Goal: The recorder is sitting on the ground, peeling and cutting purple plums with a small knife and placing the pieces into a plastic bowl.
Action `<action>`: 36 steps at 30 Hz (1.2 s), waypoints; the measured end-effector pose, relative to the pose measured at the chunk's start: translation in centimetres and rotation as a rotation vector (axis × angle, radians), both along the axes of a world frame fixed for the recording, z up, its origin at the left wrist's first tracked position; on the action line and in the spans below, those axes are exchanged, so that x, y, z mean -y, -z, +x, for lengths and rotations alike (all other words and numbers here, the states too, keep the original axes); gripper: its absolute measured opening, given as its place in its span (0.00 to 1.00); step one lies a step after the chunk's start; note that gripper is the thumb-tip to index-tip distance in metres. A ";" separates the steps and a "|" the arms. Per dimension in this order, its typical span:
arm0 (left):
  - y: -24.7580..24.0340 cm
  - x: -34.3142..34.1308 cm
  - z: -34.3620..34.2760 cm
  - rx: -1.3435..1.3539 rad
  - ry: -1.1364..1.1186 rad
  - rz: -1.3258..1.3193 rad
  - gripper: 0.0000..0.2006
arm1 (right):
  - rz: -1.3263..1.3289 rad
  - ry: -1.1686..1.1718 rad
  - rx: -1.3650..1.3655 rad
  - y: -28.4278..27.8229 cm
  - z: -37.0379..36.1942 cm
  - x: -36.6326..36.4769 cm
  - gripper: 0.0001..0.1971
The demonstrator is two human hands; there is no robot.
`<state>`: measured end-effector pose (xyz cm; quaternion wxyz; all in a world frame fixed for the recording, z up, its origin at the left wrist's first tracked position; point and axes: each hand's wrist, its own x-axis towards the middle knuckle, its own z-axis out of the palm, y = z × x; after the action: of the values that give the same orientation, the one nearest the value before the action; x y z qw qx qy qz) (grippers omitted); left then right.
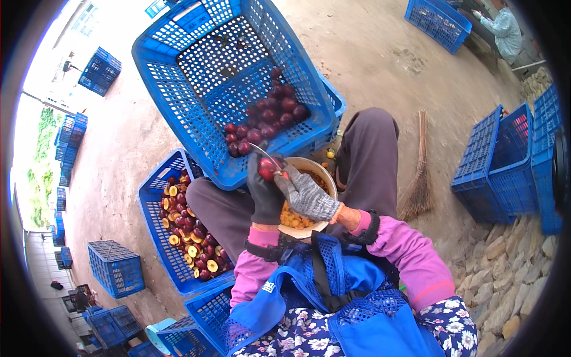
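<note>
My left hand, in a dark glove, is closed round a dark red plum. In my right hand, which wears a grey knit glove, is a knife with a thin curved blade that lies against the plum; its handle is mostly hidden by my fingers. Below both hands, between my knees, stands a pale bucket holding orange-yellow pieces. Just beyond, a tilted blue crate has whole plums gathered in its near corner. To the left, another blue crate holds halved plums with yellow flesh.
A straw broom lies on the ground to the right. Blue crates stand by a stone wall. More crates line the left side. At the far right, a person is near another crate.
</note>
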<state>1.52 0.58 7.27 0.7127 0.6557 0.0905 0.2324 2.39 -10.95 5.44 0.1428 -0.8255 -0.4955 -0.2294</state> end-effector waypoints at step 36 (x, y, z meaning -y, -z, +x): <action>0.6 -0.4 -1.8 -0.114 0.259 -1.012 0.21 | 0.121 0.241 -0.730 -1.1 -2.1 1.0 0.14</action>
<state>-0.31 0.96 6.72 0.9571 0.2468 0.1483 0.0338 0.26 -11.98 6.53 0.3302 -0.8952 -0.2971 0.0357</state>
